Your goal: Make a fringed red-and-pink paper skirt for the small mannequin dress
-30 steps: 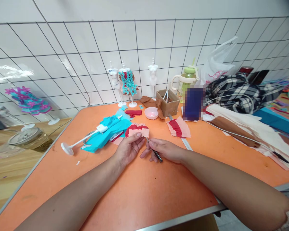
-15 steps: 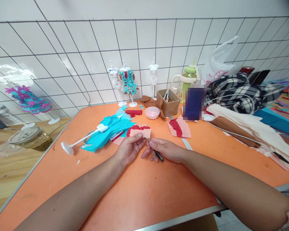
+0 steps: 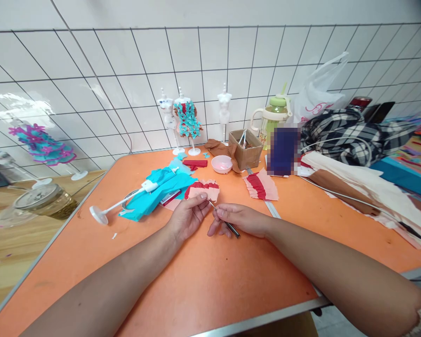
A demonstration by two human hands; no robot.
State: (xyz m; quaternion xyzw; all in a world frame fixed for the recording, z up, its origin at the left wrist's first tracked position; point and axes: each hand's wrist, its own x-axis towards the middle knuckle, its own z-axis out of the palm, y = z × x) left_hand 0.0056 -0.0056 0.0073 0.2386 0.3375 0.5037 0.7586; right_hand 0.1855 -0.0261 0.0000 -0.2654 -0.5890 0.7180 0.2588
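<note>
My right hand (image 3: 236,219) is closed on a slim dark tool (image 3: 232,229) with a thin metal tip that points up and left. My left hand (image 3: 192,213) has its thumb and fingers pinched together close to that tip; what lies between them is too small to make out. Just beyond my left hand a pink and red crepe paper piece (image 3: 203,192) rests on the table. A similar pleated piece (image 3: 261,185) lies to the right. Turquoise paper (image 3: 140,206) is at the left, with a white mannequin stand (image 3: 98,215) lying over it.
On the orange table (image 3: 196,290) are a pink bowl (image 3: 221,164), a cardboard box (image 3: 246,152) and a green-lidded bottle (image 3: 276,112). Small mannequins (image 3: 223,105) stand along the tiled wall. Checked cloth (image 3: 347,135) and long paper strips (image 3: 347,178) lie at the right.
The tool in my right hand has tilted slightly, its dark end a little lower and further right. My left hand has hardly moved.
</note>
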